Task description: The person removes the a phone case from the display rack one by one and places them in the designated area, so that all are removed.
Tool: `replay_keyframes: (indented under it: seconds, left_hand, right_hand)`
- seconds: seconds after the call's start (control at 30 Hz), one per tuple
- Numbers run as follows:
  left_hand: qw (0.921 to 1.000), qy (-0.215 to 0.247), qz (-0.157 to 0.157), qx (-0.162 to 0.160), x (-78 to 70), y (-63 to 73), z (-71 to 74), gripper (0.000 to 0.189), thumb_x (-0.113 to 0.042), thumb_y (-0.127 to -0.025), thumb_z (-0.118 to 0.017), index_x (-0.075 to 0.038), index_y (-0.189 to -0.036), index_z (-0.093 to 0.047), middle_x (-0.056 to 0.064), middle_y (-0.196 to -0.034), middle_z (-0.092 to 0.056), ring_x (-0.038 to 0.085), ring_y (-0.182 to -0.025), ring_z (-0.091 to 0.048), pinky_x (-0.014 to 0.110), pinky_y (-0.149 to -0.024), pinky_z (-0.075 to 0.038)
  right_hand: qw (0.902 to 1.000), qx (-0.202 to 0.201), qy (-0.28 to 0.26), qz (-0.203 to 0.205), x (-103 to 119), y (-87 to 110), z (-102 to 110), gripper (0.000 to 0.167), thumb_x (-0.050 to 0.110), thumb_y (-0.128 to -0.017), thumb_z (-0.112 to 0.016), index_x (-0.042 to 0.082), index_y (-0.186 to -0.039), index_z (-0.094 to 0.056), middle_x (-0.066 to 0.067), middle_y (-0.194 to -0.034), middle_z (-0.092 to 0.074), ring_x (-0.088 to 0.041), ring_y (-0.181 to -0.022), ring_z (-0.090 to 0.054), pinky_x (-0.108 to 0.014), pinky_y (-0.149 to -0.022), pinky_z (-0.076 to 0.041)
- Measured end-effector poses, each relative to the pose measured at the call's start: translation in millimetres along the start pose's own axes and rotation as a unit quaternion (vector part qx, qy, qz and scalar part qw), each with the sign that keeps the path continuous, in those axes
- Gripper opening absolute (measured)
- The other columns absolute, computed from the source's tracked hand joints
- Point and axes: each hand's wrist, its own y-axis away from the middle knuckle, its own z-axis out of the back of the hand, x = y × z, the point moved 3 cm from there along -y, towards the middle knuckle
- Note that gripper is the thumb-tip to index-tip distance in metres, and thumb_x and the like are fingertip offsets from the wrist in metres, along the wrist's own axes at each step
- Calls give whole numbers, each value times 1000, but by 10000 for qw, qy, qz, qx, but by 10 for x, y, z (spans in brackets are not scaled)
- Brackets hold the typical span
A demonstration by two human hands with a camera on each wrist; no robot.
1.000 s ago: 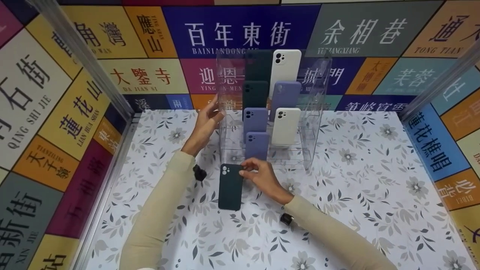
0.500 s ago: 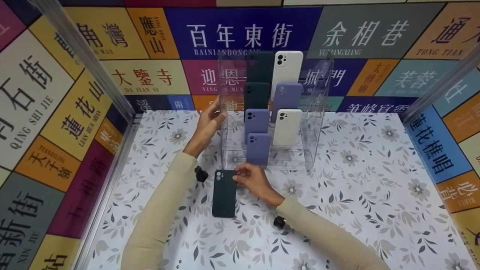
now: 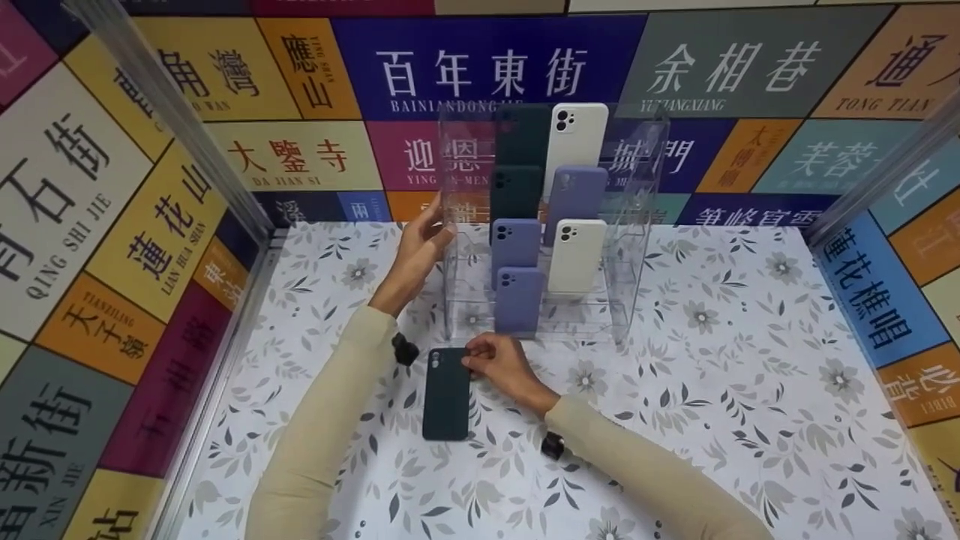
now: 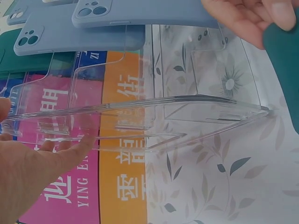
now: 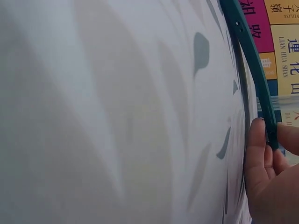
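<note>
My right hand (image 3: pixel 508 371) pinches a dark green phone case (image 3: pixel 445 405) by its top right corner, in front of a clear tiered display stand (image 3: pixel 448 304). In the right wrist view the case (image 5: pixel 258 70) appears edge-on, thumb on one side and fingers on the other. My left hand (image 3: pixel 412 259) grips the stand's left side panel; in the left wrist view, fingers of that hand (image 4: pixel 32 172) lie under the panel's edge (image 4: pixel 210 99), the thumb partly cut off. Two purple cases (image 3: pixel 519 304) stand in the lower left column, below two dark green ones (image 3: pixel 516 191).
The stand's right column holds a white case (image 3: pixel 576 142), a purple one (image 3: pixel 581 196) and another white one (image 3: pixel 576 259). A floral cloth (image 3: pixel 712 420) covers the table. Panels printed with Chinese characters (image 3: pixel 487 67) rise behind and at both sides.
My right hand has drawn the dark green case a little left and toward me, away from the stand. The left hand stays at the stand's side.
</note>
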Motion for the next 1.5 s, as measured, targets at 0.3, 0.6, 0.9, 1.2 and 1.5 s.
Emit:
replay_keyframes:
  seconds: [0.3,0.6,0.9,1.2,1.5]
  left_hand:
    - [10000,4,-49,0,0,3,-2,72,-5,-110,-60,-14,-175,-31,19,-161,-55,33,-136,-62,50,-103,-55]
    - [10000,-43,76,13,3,12,1,69,-6,-112,-58,-18,-175,-32,18,-165,-52,32,-140,-60,45,-106,-55]
    - [9999,-76,148,-41,0,9,-6,69,-4,-112,-58,-18,-175,-33,17,-164,-53,32,-139,-60,42,-102,-54]
    - [9999,-112,101,-12,-4,9,-11,69,-5,-112,-57,-15,-175,-32,21,-166,-50,33,-138,-60,43,-102,-54]
    - [9999,-137,32,75,-16,19,1,69,-6,-113,-57,-20,-175,-31,19,-165,-51,32,-140,-59,51,-107,-55]
  right_hand:
    - [9996,-213,140,-151,12,-13,-42,18,-8,-93,-80,-10,-110,-76,-11,-89,-73,-13,-69,-70,-31,-62,-63]
    - [9992,-34,387,71,42,-18,-49,20,-8,-96,-76,-12,-115,-76,-17,-95,-77,-20,-77,-76,-32,-69,-65]
    - [9966,-4,662,500,70,46,85,24,-1,-98,-77,-10,-120,-77,-20,-108,-79,-28,-96,-78,-29,-83,-62]
    - [9961,148,553,666,192,140,348,27,4,-99,-79,-11,-121,-76,-17,-108,-80,-18,-93,-76,-25,-82,-60]
    - [9940,93,579,924,326,201,625,27,6,-100,-80,-9,-122,-76,-21,-115,-77,-32,-104,-74,-26,-90,-59]
